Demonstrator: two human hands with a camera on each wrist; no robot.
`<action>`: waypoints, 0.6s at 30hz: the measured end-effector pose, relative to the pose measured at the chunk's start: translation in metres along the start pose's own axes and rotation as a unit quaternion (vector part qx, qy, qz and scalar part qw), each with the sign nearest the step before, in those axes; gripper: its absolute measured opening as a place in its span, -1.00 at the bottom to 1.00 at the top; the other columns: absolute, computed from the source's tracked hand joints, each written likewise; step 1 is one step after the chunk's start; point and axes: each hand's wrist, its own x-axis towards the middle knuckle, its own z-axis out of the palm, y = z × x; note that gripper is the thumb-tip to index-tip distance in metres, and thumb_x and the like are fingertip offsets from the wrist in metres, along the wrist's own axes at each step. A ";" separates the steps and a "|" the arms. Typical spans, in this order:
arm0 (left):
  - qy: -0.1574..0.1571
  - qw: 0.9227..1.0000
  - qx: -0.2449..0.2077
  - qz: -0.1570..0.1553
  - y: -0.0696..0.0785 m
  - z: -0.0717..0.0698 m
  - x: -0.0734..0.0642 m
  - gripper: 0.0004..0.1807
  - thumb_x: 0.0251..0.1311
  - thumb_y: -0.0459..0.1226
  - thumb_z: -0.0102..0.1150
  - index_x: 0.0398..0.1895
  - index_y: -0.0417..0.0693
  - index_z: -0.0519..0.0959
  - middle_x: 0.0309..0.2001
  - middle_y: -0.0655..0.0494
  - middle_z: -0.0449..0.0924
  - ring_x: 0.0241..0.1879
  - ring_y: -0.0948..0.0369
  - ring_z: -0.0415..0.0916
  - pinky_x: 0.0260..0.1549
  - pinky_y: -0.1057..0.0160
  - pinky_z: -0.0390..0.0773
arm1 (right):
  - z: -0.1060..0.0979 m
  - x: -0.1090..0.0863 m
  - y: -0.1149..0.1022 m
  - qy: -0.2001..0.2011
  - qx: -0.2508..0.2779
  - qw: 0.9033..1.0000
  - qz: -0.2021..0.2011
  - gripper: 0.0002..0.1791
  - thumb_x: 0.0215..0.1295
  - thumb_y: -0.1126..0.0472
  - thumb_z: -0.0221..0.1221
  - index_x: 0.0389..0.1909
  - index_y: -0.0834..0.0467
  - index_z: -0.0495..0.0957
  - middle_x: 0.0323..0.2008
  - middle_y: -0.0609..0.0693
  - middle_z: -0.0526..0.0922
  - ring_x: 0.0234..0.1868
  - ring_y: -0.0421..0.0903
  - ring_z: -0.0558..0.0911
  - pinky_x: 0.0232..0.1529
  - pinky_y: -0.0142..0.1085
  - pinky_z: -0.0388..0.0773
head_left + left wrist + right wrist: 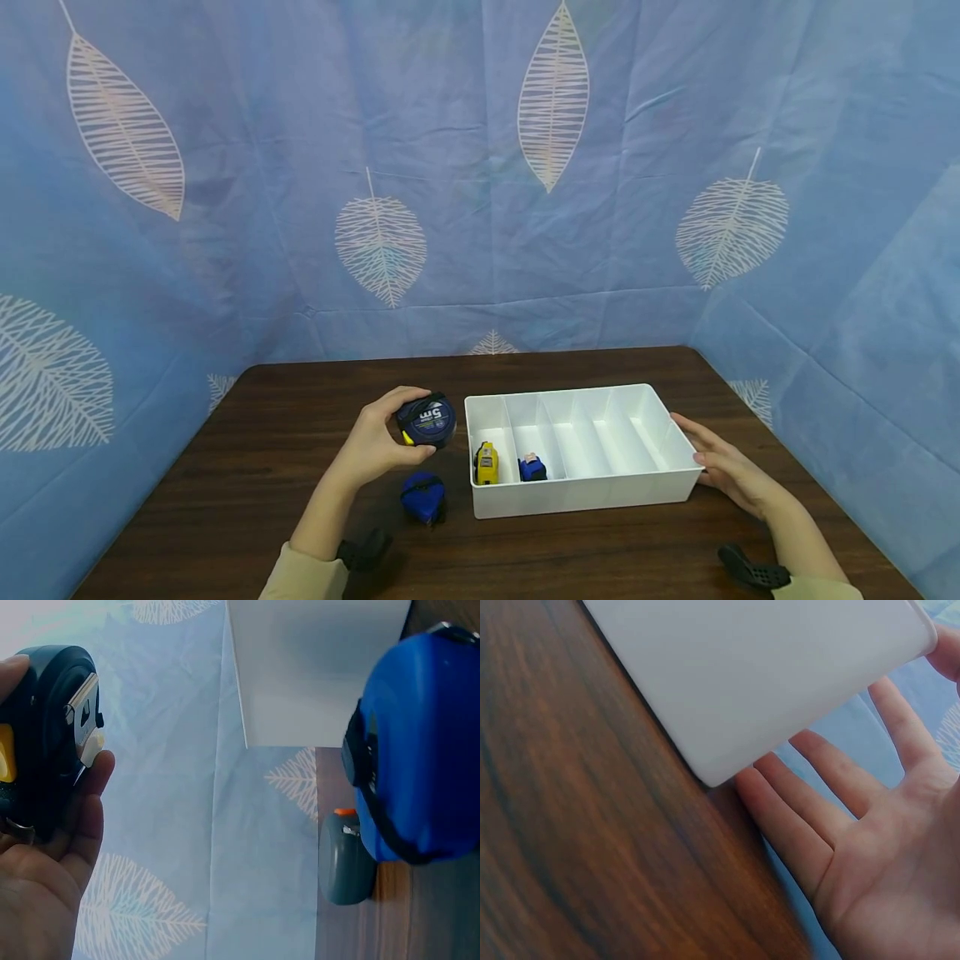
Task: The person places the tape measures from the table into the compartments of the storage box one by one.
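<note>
"Well, what has the left hand (377,435) got?"

"A dark 5m tape measure (427,421), its grip curled around it, thumb below and fingers above, held off the tabletop (247,508) just left of the white box (585,497). The right hand's (723,468) grip is slack, straight fingers touching the box's right end."

"From the head view I spot a blue tape measure (422,498) lying nearer the person."

"The left wrist view adds a grey-green object (346,862) with an orange tip, beyond the blue one. The right wrist view shows those straight fingers palm-side."

"And the edges?"

"The box's left wall stands between the held tape and the yellow tape measure (486,463) in the first compartment; a small blue tape (532,469) sits in the second. Leftward, brown wood stretches wide."
</note>
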 end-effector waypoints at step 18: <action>0.001 1.000 0.004 -0.001 -0.033 0.016 0.014 -0.24 -0.26 -0.42 0.55 0.17 -0.13 0.51 0.08 0.04 0.50 -0.01 0.09 0.50 -0.07 0.14 0.54 | 0.001 0.001 0.001 0.014 -0.001 1.000 0.004 -0.30 0.43 0.18 -0.14 0.53 -0.01 -0.14 0.24 -0.50 0.16 0.17 -0.35 0.40 0.03 0.01 0.37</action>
